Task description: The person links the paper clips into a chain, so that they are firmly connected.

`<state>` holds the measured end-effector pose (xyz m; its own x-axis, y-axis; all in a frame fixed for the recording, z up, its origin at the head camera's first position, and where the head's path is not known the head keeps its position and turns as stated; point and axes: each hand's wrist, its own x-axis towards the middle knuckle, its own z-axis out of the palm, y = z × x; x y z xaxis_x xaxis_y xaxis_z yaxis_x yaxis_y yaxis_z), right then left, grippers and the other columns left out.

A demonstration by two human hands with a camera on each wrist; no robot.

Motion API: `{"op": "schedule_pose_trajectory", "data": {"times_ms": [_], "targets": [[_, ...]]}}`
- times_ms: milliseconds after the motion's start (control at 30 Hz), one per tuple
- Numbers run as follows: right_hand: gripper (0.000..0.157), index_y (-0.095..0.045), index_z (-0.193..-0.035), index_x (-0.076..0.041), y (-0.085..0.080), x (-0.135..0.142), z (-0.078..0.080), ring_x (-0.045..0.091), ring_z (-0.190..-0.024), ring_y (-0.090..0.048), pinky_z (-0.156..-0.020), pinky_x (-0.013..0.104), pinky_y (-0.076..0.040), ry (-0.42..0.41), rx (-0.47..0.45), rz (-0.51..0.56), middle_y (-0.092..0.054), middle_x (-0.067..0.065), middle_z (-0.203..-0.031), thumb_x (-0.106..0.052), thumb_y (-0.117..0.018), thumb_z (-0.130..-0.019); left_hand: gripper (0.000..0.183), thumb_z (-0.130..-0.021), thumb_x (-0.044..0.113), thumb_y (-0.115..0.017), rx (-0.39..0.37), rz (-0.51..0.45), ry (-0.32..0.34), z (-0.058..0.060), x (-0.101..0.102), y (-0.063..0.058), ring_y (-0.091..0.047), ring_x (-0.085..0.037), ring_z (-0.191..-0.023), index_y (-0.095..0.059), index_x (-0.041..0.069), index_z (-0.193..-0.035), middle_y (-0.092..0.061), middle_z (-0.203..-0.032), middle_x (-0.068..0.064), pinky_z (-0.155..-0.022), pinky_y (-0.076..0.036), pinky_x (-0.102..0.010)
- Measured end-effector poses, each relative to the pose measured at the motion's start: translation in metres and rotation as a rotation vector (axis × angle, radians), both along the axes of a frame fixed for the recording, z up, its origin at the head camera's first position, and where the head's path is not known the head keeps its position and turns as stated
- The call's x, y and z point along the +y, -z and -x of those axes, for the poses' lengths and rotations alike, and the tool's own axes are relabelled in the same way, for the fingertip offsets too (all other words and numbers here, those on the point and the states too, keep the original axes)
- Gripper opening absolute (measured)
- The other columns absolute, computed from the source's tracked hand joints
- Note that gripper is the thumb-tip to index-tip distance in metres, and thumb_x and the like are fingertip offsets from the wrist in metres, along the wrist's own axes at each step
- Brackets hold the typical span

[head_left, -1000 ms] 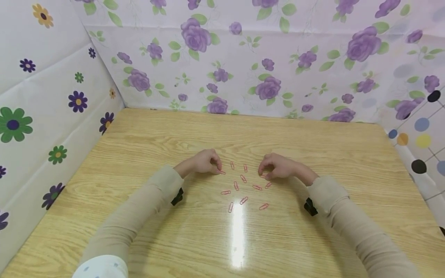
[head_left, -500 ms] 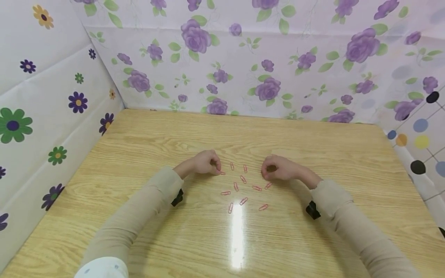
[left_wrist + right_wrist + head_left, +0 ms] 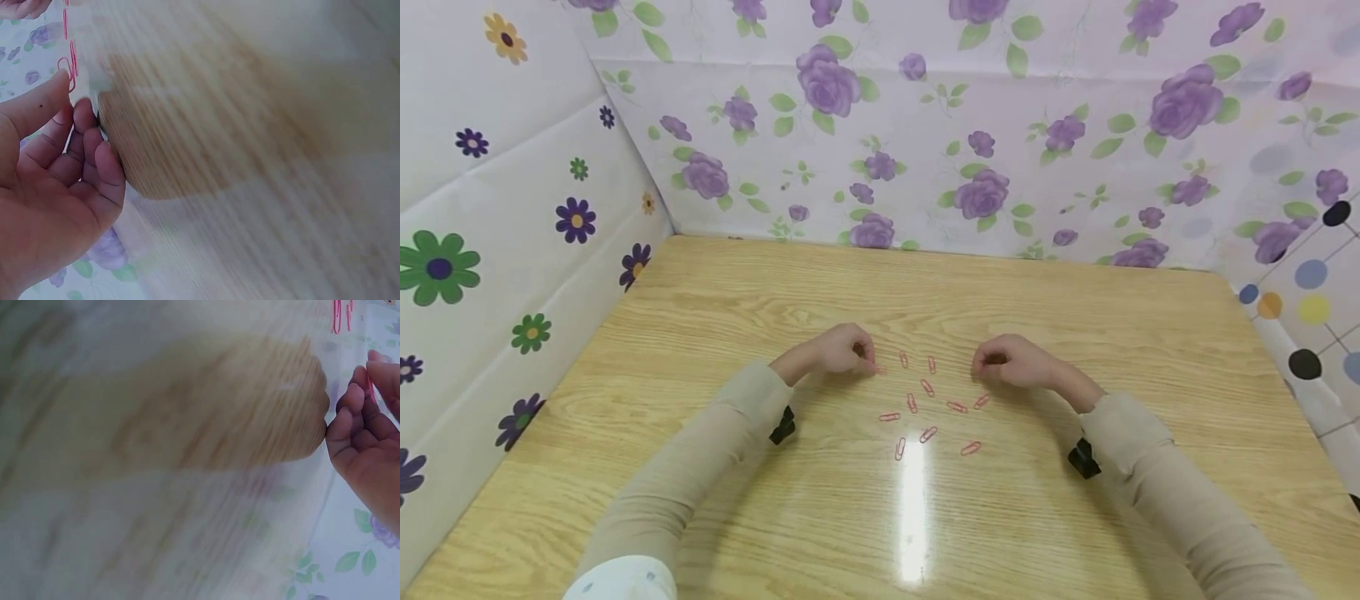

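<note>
My left hand rests on its side at the left of a loose group of pink paper clips. Between thumb and index finger it pinches one pink paper clip, whose loop sticks out past the fingertips. Across the group, my right hand pinches another pink paper clip, mostly covered by the thumb and fingers. Several more lie flat on the table between the hands, among them a paper clip and a slanted paper clip nearest the right hand.
The wood-grain table has a bright light reflection at its front middle. Flowered sheets stand as walls at the back and left, with a dotted sheet on the right.
My right hand has picked up a paper clip from the table and moved a little to the right with it. The left hand has stayed nearly in place.
</note>
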<state>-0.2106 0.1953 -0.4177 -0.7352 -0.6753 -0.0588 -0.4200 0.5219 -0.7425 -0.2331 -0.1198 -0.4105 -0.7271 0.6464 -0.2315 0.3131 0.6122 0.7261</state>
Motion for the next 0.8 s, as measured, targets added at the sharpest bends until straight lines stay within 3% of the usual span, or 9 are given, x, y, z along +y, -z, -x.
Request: {"op": "schedule_pose_trajectory", "data": {"times_ms": [167, 333, 567, 800], "targets": [[0.009, -0.068, -0.090, -0.002, -0.0024, 0.0025, -0.0011, 0.016, -0.073, -0.053, -0.067, 0.030, -0.045, 0.047, -0.032, -0.018, -0.065, 0.005, -0.086, -0.004, -0.061, -0.085, 0.010, -0.083, 0.006, -0.066, -0.023, -0.004, -0.032, -0.0002, -0.0004, -0.0025, -0.049, -0.014, -0.056, -0.064, -0.001, -0.076, -0.062, -0.070, -0.008, -0.053, -0.041, -0.023], [0.021, -0.065, -0.100, 0.005, -0.0012, 0.0060, -0.0025, 0.018, -0.076, -0.056, -0.065, 0.027, -0.047, 0.022, -0.050, 0.002, -0.064, 0.011, -0.088, 0.006, -0.059, -0.079, 0.011, -0.083, 0.007, -0.066, -0.014, -0.009, -0.042, 0.0004, -0.0018, -0.0038, -0.045, -0.011, -0.053, -0.065, 0.000, -0.075, -0.061, -0.067, -0.009, -0.052, -0.038, -0.022], [0.011, -0.070, -0.092, 0.000, -0.0013, 0.0032, -0.0068, 0.021, -0.083, -0.061, -0.070, 0.030, -0.049, 0.074, 0.117, -0.005, -0.066, 0.010, -0.091, -0.001, -0.063, -0.084, 0.010, -0.082, 0.008, -0.067, 0.004, -0.059, -0.093, -0.0019, -0.0004, -0.0047, -0.045, -0.011, -0.058, -0.065, 0.000, -0.076, -0.060, -0.068, -0.009, -0.055, -0.038, -0.023], [0.009, -0.072, -0.088, -0.001, -0.0027, 0.0001, -0.0088, 0.014, -0.074, -0.060, -0.061, 0.025, -0.049, 0.138, 0.170, 0.020, -0.068, 0.009, -0.088, -0.002, -0.067, -0.081, 0.006, -0.083, 0.004, -0.065, -0.023, -0.136, -0.097, -0.0064, 0.0047, -0.0070, -0.046, -0.012, -0.059, -0.064, 0.001, -0.078, -0.060, -0.071, -0.012, -0.054, -0.037, -0.022]]}}
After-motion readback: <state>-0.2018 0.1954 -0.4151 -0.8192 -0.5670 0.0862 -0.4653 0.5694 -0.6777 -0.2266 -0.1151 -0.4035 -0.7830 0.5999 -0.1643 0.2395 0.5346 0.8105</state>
